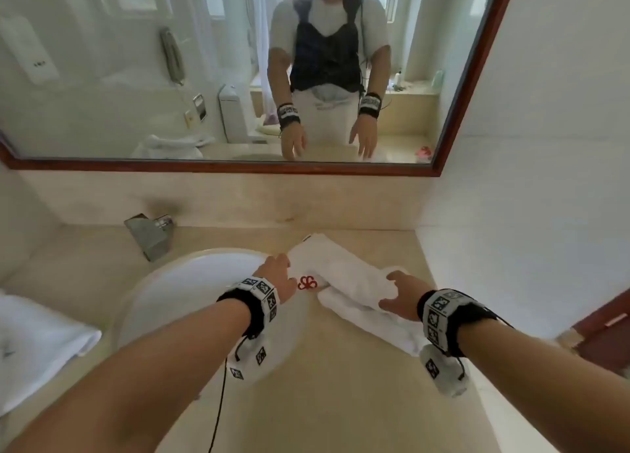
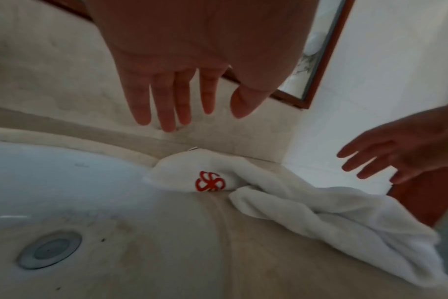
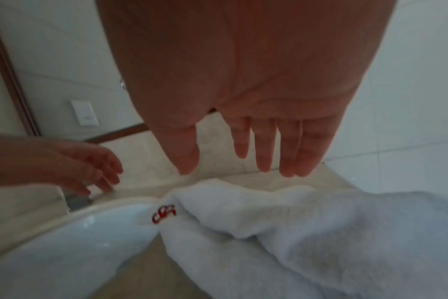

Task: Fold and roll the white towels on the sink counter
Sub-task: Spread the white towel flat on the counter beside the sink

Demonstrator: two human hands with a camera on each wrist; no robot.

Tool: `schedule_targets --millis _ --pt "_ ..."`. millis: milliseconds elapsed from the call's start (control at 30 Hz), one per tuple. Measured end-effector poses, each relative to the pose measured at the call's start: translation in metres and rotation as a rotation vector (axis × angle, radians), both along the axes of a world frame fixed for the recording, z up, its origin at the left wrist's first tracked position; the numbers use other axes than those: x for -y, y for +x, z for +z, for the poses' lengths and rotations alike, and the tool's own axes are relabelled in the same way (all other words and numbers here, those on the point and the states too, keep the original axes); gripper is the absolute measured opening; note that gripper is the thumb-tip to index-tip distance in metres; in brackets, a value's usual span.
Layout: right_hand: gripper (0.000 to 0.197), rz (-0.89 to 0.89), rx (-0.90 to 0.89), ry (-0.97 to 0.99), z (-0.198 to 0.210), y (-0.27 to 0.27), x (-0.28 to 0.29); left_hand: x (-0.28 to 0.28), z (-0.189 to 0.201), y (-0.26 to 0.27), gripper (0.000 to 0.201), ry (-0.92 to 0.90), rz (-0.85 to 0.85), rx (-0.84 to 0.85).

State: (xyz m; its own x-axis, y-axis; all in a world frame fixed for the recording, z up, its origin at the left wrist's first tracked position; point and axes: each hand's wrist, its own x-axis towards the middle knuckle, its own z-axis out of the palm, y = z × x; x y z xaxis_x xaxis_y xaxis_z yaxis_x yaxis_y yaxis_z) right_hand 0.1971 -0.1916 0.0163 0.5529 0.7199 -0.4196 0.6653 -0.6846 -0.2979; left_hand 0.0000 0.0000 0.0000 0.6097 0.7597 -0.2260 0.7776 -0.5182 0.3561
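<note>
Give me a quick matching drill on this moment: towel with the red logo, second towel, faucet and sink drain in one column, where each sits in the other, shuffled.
Things:
1. white towel with the red logo
2. second white towel
3. faucet
4. sink drain

Places:
A. at the back of the counter, behind the basin
B. at the bottom of the basin
C. on the counter right of the basin, under both hands
D. at the far left edge of the head view

Pairs: 1-C, 2-D, 3-A, 4-B
</note>
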Motion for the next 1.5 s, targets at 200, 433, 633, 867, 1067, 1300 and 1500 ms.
schedule_targets --millis 200,433,633,867,1067,1300,1500 --pt "0.101 0.028 0.058 -0.159 -0.042 0.012 -0.022 -0.064 -0.04 0.024 0.084 -0.189 0.2 -0.09" --pt "0.042 0.193 0.319 -0.254 -0.049 0.019 -0.04 -0.078 -0.067 0.044 0.056 -0.382 0.172 -0.106" --pt "0.027 0.133 -0.089 -0.198 0.0 0.054 -0.055 -0.093 -0.027 0.065 0.034 -0.311 0.272 0.265" --pt "0.034 -0.27 -0.274 -0.158 0.02 0.093 -0.048 -0.099 0.02 0.1 0.036 -0.569 0.602 0.818" --pt "0.035 -0.035 0.082 -0.22 0.004 0.084 -0.044 -0.067 -0.029 0.085 0.051 -0.399 0.434 0.109" --pt "0.037 0.182 0.037 0.013 -0.026 0.06 -0.11 0.027 -0.06 0.067 0.052 -0.256 -0.531 -0.167" --pt "0.089 0.144 0.042 -0.095 -0.064 0.024 -0.172 0.059 -0.069 0.041 0.057 -0.366 -0.732 -0.417"
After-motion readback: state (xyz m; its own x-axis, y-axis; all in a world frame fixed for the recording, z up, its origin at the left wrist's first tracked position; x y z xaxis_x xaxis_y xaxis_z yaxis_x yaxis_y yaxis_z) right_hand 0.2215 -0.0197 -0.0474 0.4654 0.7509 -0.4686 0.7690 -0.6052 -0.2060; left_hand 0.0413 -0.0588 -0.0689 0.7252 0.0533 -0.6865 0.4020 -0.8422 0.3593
